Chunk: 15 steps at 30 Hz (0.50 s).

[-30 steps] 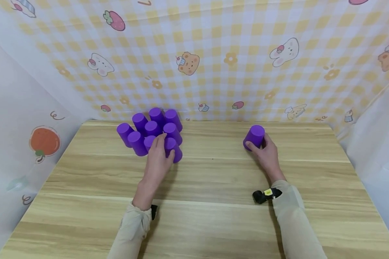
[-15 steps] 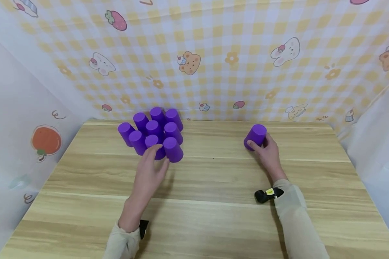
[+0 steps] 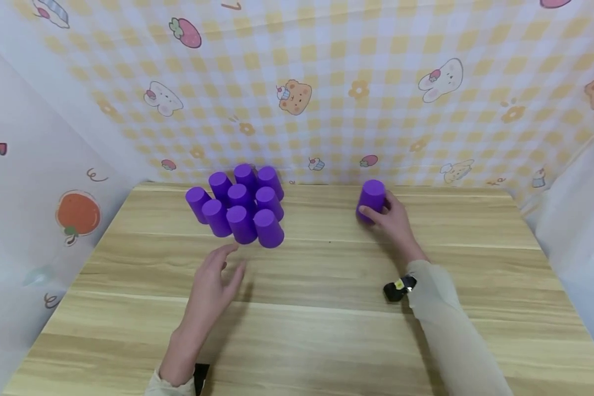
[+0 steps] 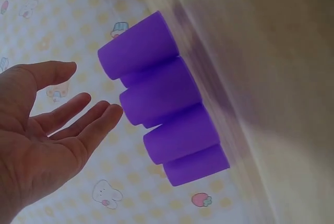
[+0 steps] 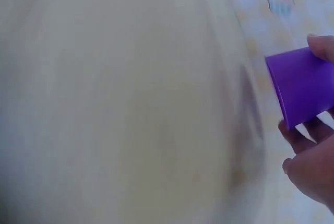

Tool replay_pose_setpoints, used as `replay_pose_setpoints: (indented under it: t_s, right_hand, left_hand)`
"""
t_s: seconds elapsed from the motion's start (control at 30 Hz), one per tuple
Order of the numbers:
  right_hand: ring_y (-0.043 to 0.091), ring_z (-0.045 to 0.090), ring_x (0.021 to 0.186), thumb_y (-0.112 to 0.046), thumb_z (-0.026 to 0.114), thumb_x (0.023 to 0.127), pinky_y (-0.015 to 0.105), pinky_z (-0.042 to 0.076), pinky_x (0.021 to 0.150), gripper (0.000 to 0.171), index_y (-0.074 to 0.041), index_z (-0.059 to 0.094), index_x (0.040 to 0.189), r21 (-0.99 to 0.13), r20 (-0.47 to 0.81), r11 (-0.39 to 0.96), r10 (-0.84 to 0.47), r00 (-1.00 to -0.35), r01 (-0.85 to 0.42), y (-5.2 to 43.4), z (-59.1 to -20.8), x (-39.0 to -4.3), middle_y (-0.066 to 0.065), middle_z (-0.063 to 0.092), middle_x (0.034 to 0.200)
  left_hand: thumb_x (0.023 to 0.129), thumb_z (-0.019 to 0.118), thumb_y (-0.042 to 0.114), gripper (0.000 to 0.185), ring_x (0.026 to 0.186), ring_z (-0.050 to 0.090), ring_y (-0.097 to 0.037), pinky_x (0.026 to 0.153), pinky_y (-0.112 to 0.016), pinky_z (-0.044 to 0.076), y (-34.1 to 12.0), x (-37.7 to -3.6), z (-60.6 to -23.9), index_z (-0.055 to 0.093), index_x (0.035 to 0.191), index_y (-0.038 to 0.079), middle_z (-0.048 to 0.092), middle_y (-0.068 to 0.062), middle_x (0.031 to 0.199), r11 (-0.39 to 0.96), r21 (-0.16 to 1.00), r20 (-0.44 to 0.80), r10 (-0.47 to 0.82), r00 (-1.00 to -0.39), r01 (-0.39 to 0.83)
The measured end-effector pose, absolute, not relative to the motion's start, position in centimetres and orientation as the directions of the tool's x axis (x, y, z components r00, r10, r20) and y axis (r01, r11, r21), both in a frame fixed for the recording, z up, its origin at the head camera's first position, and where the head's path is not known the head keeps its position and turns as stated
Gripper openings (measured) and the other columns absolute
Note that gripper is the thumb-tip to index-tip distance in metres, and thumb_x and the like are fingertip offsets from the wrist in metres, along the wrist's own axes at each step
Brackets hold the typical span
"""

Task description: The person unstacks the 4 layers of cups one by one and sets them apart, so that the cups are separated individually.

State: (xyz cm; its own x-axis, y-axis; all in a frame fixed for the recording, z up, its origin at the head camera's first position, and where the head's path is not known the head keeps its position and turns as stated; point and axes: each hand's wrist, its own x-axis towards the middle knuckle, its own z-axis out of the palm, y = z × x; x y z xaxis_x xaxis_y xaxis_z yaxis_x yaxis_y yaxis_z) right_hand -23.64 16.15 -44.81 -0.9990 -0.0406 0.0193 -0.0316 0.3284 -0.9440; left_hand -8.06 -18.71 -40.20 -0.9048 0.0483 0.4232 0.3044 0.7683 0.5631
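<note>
Yellow-and-white checked sheeting printed with cartoon bears, rabbits, strawberries and cupcakes backs a pale wood-grain worktop (image 3: pixel 326 286). On the far left of it stands a cluster of purple cups (image 3: pixel 240 204), upside down and packed so that they touch one another. The left hand (image 3: pixel 213 289) hovers just near of the cluster, palm down over the wood, its fingers (image 3: pixel 227 254) straight, slightly spread and holding nothing; the tips sit close to the nearest cup without touching it. The left wrist view shows what the head view cannot: the palm of that hand (image 4: pixel 39 151) is bare, and there is a clear gap between the fingertips and the side walls of the cups (image 4: pixel 167 106), four of which show in a row there. On the far right, well apart from the cluster, a single purple cup (image 3: pixel 372 199) stands upside down in the right hand (image 3: pixel 393 220), whose fingers curl round its lower side. The right wrist view is heavily blurred, yet it shows that cup (image 5: pixel 302 85) from the side with fingertips on its upper and lower edges. A black strap with a small yellow label (image 3: pixel 400 286) sits on the right wrist; its print is too small to read. No writing on the cups can be made out.
</note>
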Motion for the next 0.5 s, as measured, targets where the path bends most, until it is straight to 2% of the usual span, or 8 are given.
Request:
replay_pose_setpoints:
  t_s: [0.17,0.33,0.5]
  right_hand:
    - [0.032,0.046,0.114,-0.033,0.073,0.08,0.044,0.038,0.099,0.068,-0.002,0.044,0.133,-0.899,0.054,0.427,-0.111,-0.992,-0.097,10.7,-42.8,-25.0,0.017,0.047,0.123]
    - [0.028,0.051,0.109,-0.028,0.074,0.081,0.038,0.044,0.094,0.063,0.0,0.046,0.131,-0.896,0.018,0.43,-0.201,-0.98,-0.105,5.5,-42.1,-26.1,0.015,0.052,0.12]
    - [0.028,0.053,0.11,-0.019,0.075,0.079,0.035,0.042,0.097,0.06,0.002,0.047,0.128,-0.874,0.03,0.46,-0.268,-0.963,-0.156,1.8,-42.4,-27.1,0.016,0.055,0.12]
  left_hand:
    - [0.076,0.073,-0.002,0.039,0.09,0.059,-0.035,0.073,-0.043,0.053,-19.4,-6.9,-41.1,0.058,0.112,-0.005,0.06,-0.019,0.11,0.779,0.557,0.407,0.048,-0.912,0.289]
    - [0.077,0.072,-0.002,0.038,0.101,0.058,-0.034,0.084,-0.045,0.051,-19.3,-6.4,-41.7,0.058,0.112,-0.006,0.06,-0.018,0.113,0.767,0.559,0.4,0.082,-0.913,0.315]
    - [0.078,0.072,0.001,0.037,0.107,0.056,-0.032,0.09,-0.043,0.048,-19.0,-6.2,-41.5,0.058,0.113,-0.004,0.059,-0.017,0.115,0.769,0.555,0.4,0.089,-0.912,0.318]
